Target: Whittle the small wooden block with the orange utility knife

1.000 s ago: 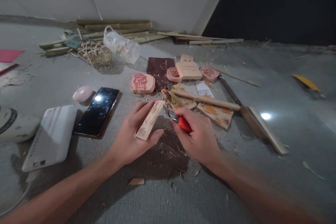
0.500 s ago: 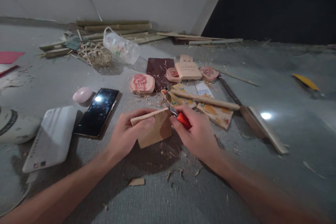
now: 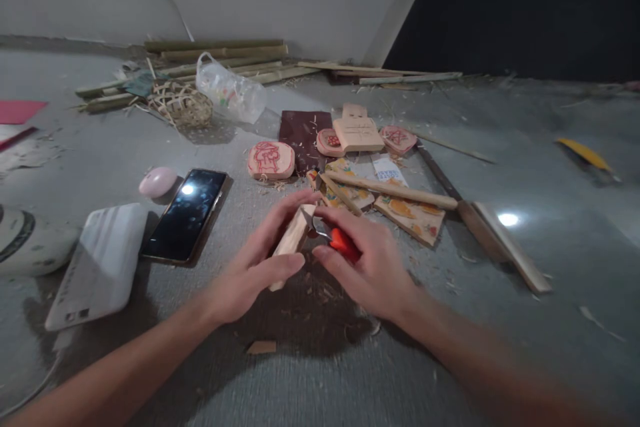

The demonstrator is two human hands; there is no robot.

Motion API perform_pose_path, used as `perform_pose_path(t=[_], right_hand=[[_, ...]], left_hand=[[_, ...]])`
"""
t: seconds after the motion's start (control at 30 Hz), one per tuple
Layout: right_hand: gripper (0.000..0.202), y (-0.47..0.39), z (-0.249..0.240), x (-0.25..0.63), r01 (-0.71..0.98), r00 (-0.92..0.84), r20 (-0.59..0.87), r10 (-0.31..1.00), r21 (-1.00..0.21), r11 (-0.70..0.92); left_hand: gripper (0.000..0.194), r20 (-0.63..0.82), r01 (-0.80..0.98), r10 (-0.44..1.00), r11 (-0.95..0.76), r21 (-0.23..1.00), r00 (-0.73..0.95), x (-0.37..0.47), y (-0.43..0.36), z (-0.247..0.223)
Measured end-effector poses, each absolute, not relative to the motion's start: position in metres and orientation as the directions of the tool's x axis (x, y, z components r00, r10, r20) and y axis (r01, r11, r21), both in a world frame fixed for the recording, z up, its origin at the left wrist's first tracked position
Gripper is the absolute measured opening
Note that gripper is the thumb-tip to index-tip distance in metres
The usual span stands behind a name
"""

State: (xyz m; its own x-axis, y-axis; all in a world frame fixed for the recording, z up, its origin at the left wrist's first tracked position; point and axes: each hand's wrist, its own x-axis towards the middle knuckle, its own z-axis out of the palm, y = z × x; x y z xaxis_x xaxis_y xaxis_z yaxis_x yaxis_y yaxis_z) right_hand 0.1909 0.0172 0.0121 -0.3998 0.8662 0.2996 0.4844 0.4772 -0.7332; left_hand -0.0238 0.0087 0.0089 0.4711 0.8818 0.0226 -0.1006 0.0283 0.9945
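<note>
My left hand (image 3: 270, 253) is closed around a pale wood block (image 3: 294, 237), which is tilted with its narrow edge turned up towards me. My right hand (image 3: 373, 257) grips a red-handled carving knife (image 3: 345, 245). The knife's metal end looks curved and sits right at the block's upper right edge; I cannot tell whether it touches. Wood shavings and a small wood scrap (image 3: 261, 347) lie on the grey floor below my hands.
Beyond my hands lie wood pieces with red drawings (image 3: 271, 160), a plain block (image 3: 359, 135), patterned pieces (image 3: 410, 217) and a wooden stick (image 3: 395, 189). A phone (image 3: 187, 213), white power bank (image 3: 97, 260) and pink oval case (image 3: 157, 182) are left. A yellow-handled tool (image 3: 585, 153) lies far right.
The wood block has been turned, from its broad face showing to its narrow edge pointing up and away. My left hand turned with it, and the knife stays at its edge.
</note>
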Motion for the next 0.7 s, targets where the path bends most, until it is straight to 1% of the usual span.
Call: perform_pose_path(t=[0.07,0.17,0.23,0.33,0.43,0.57,0.7], right_hand=[[0.041,0.016,0.013,0.192,0.484,-0.416,0.293,0.861,-0.73,0.482],[0.04,0.016,0.014,0.193,0.471,-0.441,0.291,0.849,-0.731,0.494],[0.039,0.016,0.014,0.194,0.47,-0.457,0.288,0.841,-0.724,0.504],[0.034,0.018,0.015,0.195,0.483,-0.474,0.291,0.831,-0.703,0.521],[0.029,0.021,0.016,0.199,0.512,-0.503,0.294,0.813,-0.656,0.555],[0.024,0.023,0.018,0.204,0.554,-0.601,0.234,0.764,-0.567,0.609],[0.022,0.021,0.023,0.206,0.54,-0.664,0.23,0.712,-0.51,0.669]], left_hand=[[0.069,-0.03,-0.11,0.865,0.098,0.989,0.501,-0.027,0.01,0.008],[0.074,-0.112,-0.073,0.835,0.179,0.981,0.539,-0.032,0.013,0.007],[0.067,-0.122,-0.039,0.838,0.168,0.985,0.532,-0.032,0.014,0.009],[0.048,-0.119,0.02,0.854,0.126,0.992,0.507,-0.03,0.016,0.013],[0.037,-0.14,0.045,0.858,0.135,0.99,0.493,-0.028,0.015,0.017],[0.036,-0.181,0.037,0.848,0.188,0.982,0.498,-0.028,0.013,0.02],[0.033,-0.167,0.069,0.851,0.153,0.986,0.498,-0.027,0.013,0.022]])
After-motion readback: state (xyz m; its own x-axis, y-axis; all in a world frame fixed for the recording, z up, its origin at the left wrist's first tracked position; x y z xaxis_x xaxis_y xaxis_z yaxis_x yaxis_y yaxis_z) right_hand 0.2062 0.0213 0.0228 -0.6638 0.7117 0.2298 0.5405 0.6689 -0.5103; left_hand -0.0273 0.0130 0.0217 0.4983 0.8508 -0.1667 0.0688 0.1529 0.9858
